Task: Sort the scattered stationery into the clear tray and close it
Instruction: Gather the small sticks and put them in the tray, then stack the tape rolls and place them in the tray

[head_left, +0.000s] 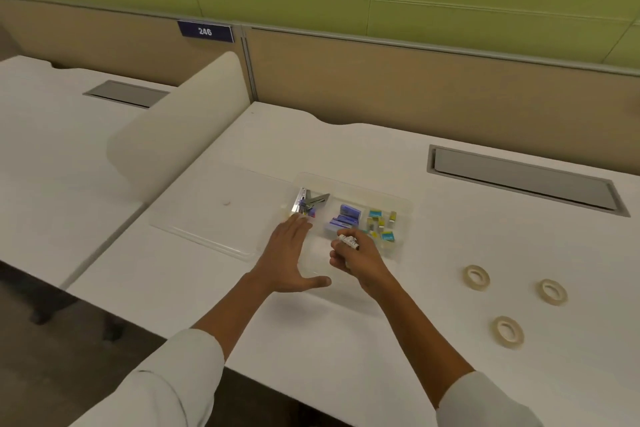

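Note:
The clear tray point(401, 201) sits in the middle of the white desk. Its clear lid point(214, 218) lies flat to its left. In the tray's left part lies a silver stapler point(306, 201). Purple staple boxes point(343, 218) fill the middle, and small teal and yellow items point(381, 224) lie at the right. My right hand point(360, 256) is over the tray's near side, shut on a small white marker-like stick point(348, 241). My left hand point(291, 256) rests flat and open at the tray's near left corner, fingertips close to the stapler.
Three rolls of beige tape point(477, 277) point(552, 291) point(508, 331) lie on the desk to the right of the tray. A grey cable hatch point(519, 180) is set into the desk at the back right. A rounded divider point(180, 128) stands at the left.

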